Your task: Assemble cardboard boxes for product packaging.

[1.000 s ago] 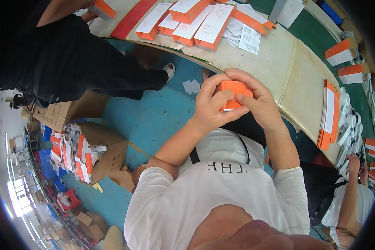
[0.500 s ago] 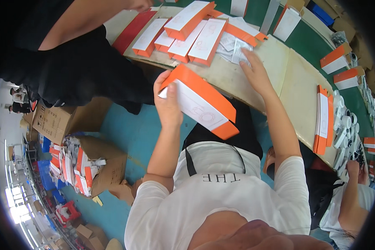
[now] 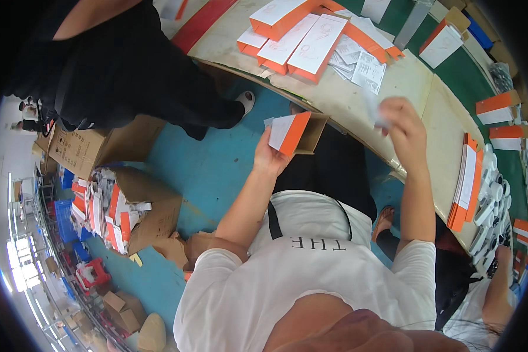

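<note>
Orange-and-white box [image 3: 288, 132] is sitting gripped in the left hand [image 3: 268, 157], above the floor, by the table [image 3: 393, 88]; right hand [image 3: 400, 126] is pinching a blurred paper slip [image 3: 374, 108]. Loose one-handed hold could be letting the box drop.

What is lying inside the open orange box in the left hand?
Only brown inner card shows in the orange box that the left hand holds; its depth is hidden, so contents cannot be told.
</note>
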### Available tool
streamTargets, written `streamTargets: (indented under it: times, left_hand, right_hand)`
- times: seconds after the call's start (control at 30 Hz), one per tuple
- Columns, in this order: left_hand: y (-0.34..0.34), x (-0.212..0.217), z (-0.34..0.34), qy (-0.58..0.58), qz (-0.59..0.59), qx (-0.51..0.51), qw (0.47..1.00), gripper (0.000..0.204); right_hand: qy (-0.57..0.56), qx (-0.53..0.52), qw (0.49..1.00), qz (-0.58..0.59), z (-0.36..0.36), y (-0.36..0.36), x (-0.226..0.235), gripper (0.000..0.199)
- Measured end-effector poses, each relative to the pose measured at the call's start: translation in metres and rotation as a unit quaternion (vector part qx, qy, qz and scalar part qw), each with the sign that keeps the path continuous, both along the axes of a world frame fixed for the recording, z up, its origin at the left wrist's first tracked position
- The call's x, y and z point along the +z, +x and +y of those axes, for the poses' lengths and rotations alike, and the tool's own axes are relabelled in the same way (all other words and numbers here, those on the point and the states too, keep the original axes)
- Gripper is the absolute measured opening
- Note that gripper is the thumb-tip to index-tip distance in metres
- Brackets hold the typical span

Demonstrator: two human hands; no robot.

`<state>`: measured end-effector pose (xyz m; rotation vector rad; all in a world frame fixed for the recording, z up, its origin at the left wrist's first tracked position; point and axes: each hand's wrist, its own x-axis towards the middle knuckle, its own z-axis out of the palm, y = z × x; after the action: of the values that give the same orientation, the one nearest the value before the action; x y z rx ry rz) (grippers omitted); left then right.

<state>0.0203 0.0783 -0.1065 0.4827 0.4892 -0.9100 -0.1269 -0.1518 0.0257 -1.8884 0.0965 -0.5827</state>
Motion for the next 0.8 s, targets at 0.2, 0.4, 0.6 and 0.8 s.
streamTargets:
  times: [0.2,0.4,0.6,0.8]
  left_hand:
    - [-0.008,0.008,-0.002,0.024,-0.051,-0.025,0.998,0.049]
    - [-0.025,0.009,-0.012,0.078,-0.045,0.008,0.996,0.038]
    - [-0.014,0.004,0.025,0.054,-0.074,-0.048,0.995,0.041]
    - [-0.034,0.059,0.031,0.223,-0.287,-0.146,0.92,0.08]
  right_hand:
    - [-0.096,0.191,0.977,0.007,0.042,0.007,0.027,0.018]
    - [-0.337,0.005,0.941,-0.019,0.073,0.003,0.0,0.024]
    - [-0.244,0.333,0.907,0.084,0.074,-0.005,0.035,0.043]
    - [-0.294,0.018,0.954,0.061,0.06,0.014,0.001,0.031]
